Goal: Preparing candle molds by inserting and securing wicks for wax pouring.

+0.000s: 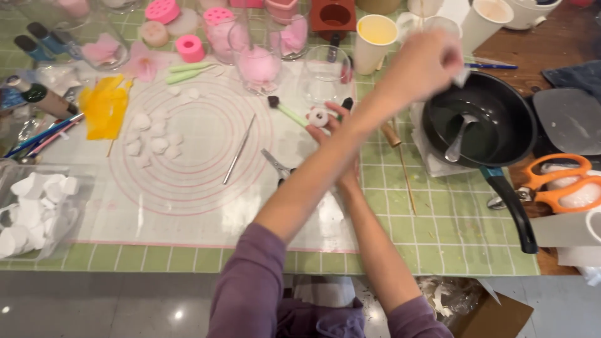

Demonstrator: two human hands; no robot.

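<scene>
While the arms cross over the table, the left hand (422, 62) reaches up to the upper right of the frame, above the black pan (479, 122); its fingers are pinched together on a small white bit (461, 76) that hangs over the pan's rim, though motion blur hides just what that bit is. The right hand (332, 128) sits near the middle of the frame, partly hidden under the left forearm, and its fingertips close lightly around a small white ring-shaped piece (319, 117), held just above the mat (188, 147). In the pan lies a metal spoon (460, 138), bowl down, and the pan's handle runs toward the lower right. Beside the pan, at the right edge, orange scissors (557, 181) rest on the wood. A thin wooden stick (404, 169) lies between the pan and the crossed arms. On the mat, a metal tool (239, 149) lies slanted, small scissors (277, 164) show just left of the forearm, and a scatter of white petals (153, 139) sits left of centre, beside a yellow sheet (105, 107). At the left edge, a clear box (81, 188) holds more white discs. Along the top stand glasses (258, 59) with pink petals inside, pink moulds (163, 10), and a paper cup (374, 40) of yellow liquid. Both sleeves are purple.
</scene>
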